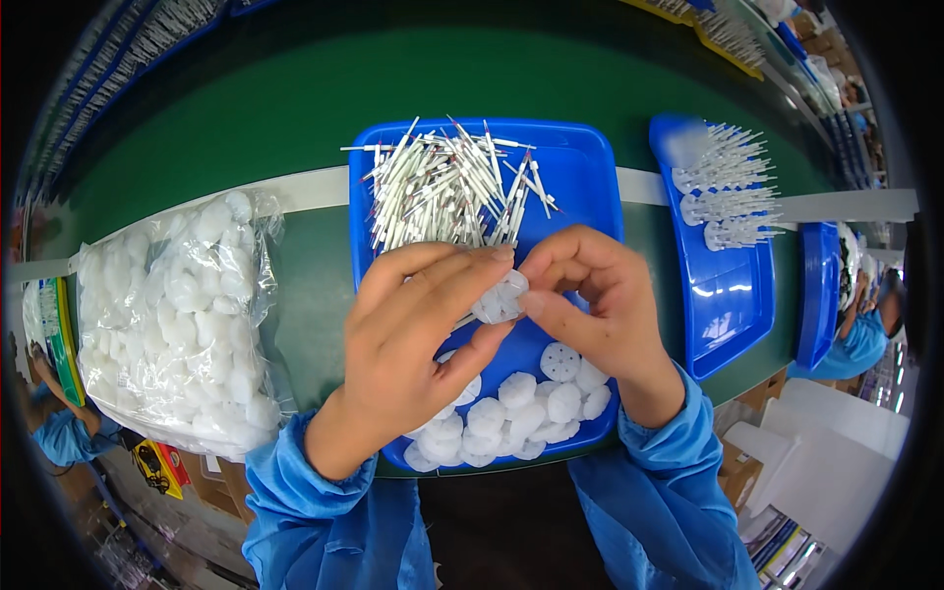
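Over the middle of a blue tray (pixel 587 175), my two hands meet at a translucent white disc with holes (pixel 501 298). My left hand (pixel 418 315) is closed on the disc, its fingers bent over the top and its thumb beneath. On the disc's other side, my right hand (pixel 596 305) pinches at its edge with thumb and forefinger. Whether a thin stick sits in that pinch is hidden. A heap of thin white sticks with dark tips (pixel 442 187) fills the tray's far left. Several loose white discs (pixel 511 418) lie along its near side.
Left of the tray is a clear plastic bag of white discs (pixel 187 315). To the right, a second blue tray (pixel 728 295) carries discs set with upright sticks (pixel 728 187). A green table (pixel 295 98) lies beneath. Other people's blue sleeves (pixel 860 334) show at both sides.
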Motion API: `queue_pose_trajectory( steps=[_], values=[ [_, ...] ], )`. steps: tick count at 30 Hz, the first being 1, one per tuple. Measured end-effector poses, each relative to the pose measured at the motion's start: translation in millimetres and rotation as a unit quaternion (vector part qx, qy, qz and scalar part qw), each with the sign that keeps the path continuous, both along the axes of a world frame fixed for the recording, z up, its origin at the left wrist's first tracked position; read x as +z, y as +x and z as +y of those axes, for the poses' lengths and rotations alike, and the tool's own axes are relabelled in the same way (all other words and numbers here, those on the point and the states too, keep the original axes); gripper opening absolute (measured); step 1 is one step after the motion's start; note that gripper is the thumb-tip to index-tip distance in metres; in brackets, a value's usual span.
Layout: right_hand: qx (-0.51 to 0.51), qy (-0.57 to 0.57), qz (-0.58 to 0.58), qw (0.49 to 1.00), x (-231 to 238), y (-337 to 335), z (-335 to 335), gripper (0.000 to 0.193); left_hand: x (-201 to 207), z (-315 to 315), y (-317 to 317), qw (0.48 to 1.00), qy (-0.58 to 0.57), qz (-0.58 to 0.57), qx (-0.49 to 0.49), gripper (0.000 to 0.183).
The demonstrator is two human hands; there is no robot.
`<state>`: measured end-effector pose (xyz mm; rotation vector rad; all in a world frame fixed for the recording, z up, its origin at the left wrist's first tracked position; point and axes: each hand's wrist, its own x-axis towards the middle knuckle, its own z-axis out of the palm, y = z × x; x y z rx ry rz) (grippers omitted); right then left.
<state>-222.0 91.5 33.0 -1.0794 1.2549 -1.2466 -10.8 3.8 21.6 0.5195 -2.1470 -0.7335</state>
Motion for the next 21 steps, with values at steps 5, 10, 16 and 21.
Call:
queue_pose_trajectory(
  steps=[5, 10, 16, 21],
  values=[
    [-0.006, -0.018, -0.019, 1.000, -5, 4, 1, 0.024, -2, -1, 1, 1.000, -0.019, -0.013, 0.004, 0.063],
    [-0.006, -0.010, -0.025, 1.000, -5, 3, 0, 0.020, -1, 2, 0, 1.000, -0.005, -0.008, 0.022, 0.058],
    [-0.009, 0.012, -0.014, 1.000, -13, 1, 2, 0.016, -1, 7, -2, 0.995, 0.102, -0.019, 0.006, 0.062],
    [-0.037, -0.059, 0.211, 0.975, -4, -6, 6, 0.016, -4, -1, 4, 0.981, 0.185, 0.040, -0.031, 0.066]
  ],
)
